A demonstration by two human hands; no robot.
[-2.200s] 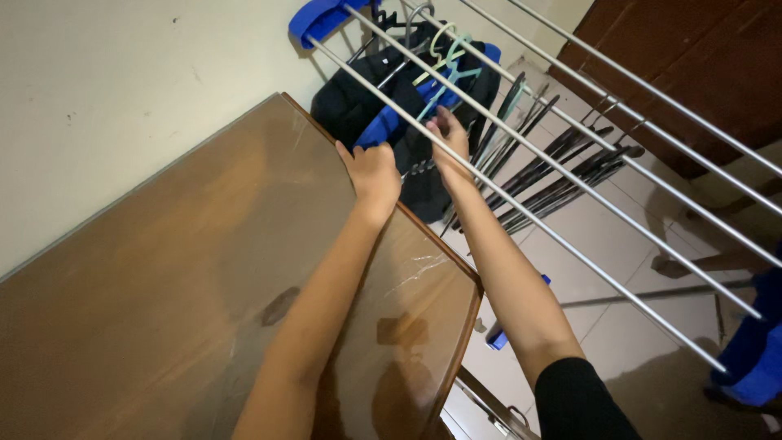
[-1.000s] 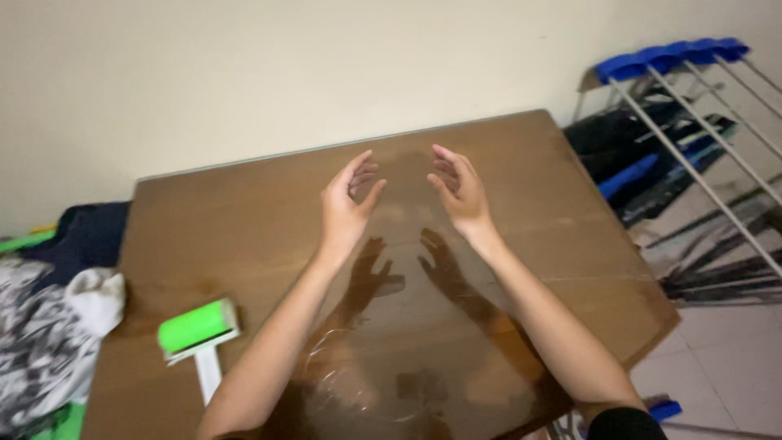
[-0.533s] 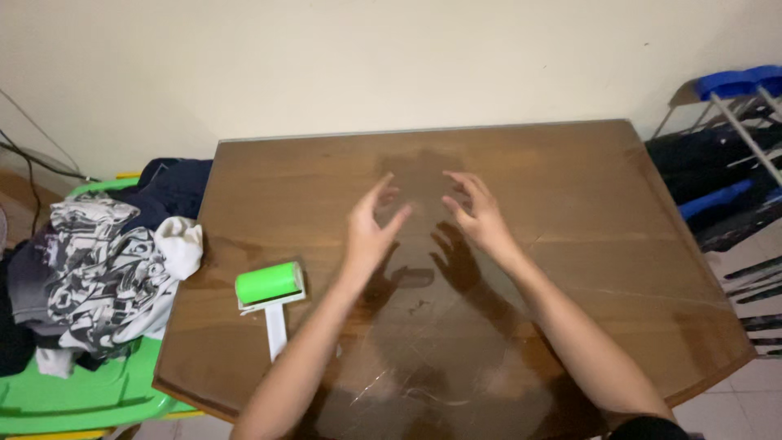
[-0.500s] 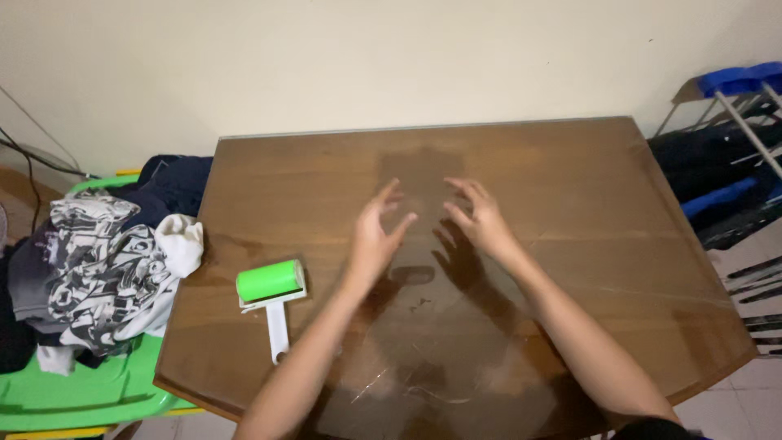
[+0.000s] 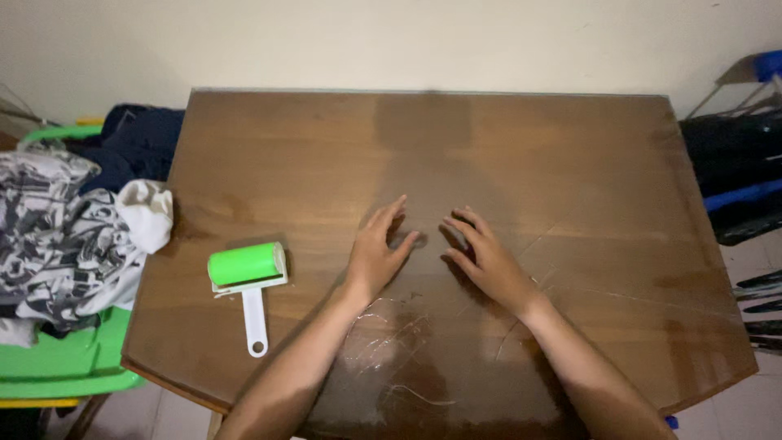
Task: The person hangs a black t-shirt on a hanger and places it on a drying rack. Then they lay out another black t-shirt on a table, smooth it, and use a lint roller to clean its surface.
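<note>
A heap of laundry (image 5: pixel 69 236) — a black-and-white patterned garment, a white piece and a dark blue one — spills over a green plastic chair (image 5: pixel 65 371) at the far left, well out from the person's left hand (image 5: pixel 376 257). Nearer that hand, but still clear of it, a lint roller (image 5: pixel 244 281) with a bright green drum and white handle lies flat on the wooden table (image 5: pixel 570 163), drum toward the wall, handle toward the person. The left hand rests palm-down on the glossy tabletop, fingers spread apart and gripping nothing. Just beside it, thumbs nearly facing, the right hand (image 5: pixel 487 262) lies the same way — open, flat, empty — with a narrow strip of bare wood between the two. Scuffs and pale scratches mark the surface below the wrists, toward the near edge. To the right of the right hand, past the table's angled corner, dark clothing and a strip of blue (image 5: pixel 737 179) hang by a drying rack only partly in view. Pressing both palms evenly, judged from their placement, would keep the hands steady on the slick finish; the roller sits an easy sideways reach from the left.
</note>
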